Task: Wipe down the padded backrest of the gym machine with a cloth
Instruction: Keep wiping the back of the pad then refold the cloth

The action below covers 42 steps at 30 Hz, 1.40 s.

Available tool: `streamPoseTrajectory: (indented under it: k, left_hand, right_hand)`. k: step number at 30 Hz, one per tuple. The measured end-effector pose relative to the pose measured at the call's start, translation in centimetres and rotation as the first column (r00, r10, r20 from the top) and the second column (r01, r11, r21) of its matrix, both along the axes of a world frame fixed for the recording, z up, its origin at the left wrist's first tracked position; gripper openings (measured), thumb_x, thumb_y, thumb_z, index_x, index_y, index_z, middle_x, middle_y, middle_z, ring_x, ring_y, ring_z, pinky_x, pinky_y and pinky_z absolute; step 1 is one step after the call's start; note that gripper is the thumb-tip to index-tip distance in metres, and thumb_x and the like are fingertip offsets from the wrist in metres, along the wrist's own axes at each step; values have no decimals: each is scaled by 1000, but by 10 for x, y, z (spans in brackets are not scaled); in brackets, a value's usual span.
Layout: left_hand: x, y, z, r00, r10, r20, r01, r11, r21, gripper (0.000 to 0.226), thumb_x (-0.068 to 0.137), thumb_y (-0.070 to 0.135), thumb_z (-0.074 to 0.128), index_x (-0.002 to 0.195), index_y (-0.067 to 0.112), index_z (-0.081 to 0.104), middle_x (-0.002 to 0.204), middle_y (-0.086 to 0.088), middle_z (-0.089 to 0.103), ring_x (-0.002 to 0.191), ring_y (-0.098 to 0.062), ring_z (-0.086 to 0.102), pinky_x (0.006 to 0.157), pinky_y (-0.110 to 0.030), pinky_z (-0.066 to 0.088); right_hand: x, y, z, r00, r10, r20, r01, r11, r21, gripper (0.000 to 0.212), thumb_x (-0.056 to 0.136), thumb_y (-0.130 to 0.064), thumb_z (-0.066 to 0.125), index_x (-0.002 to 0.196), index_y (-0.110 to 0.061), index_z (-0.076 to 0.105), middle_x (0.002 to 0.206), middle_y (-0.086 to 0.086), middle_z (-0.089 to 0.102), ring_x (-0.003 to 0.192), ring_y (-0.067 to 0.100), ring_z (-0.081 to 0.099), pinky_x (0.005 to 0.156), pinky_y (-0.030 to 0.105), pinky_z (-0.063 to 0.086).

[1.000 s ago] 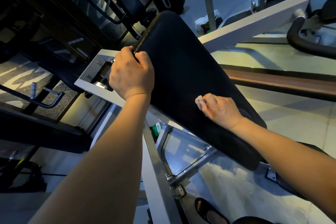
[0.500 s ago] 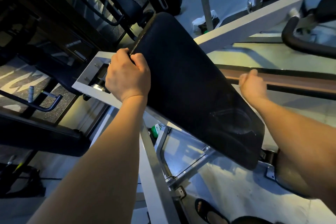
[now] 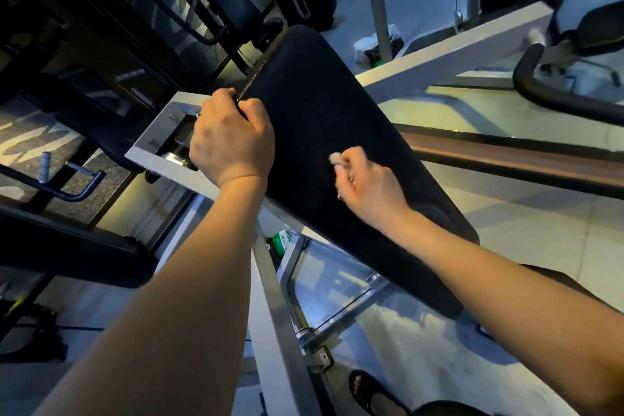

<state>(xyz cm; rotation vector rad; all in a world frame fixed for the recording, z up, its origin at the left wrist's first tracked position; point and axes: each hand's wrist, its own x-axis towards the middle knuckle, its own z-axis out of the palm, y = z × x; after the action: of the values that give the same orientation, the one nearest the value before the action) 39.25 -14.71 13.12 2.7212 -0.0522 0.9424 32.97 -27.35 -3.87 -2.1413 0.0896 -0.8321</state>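
Note:
The black padded backrest runs diagonally from the upper middle down to the lower right, tilted on a white metal frame. My left hand grips the pad's left edge near its stitched seam. My right hand lies on the middle of the pad's face, closed around a small pale cloth that sticks out past the fingers and touches the padding. Most of the cloth is hidden inside the fist.
A white frame beam crosses behind the pad to the upper right. A black curved handle sits at far right. A brown rail runs right of the pad. Dark machines fill the left. My sandalled foot shows below.
Half a second ago my right hand was off the pad at its right edge; it has swung back left onto the middle of the pad with the cloth. My left hand keeps its grip.

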Motion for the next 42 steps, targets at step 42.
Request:
streamPoseTrajectory:
  k: [42]
  left_hand:
    - [-1, 1, 0, 1000, 6, 14, -7, 999, 53, 40, 97, 39, 37, 122, 21, 62, 114, -3, 67, 102, -27, 61, 74, -34, 31]
  right_hand:
    - [29, -52, -9, 927, -169, -335, 229, 962, 148, 18, 110, -26, 32, 115, -14, 43, 110, 11, 63, 90, 37, 61, 64, 39, 38]
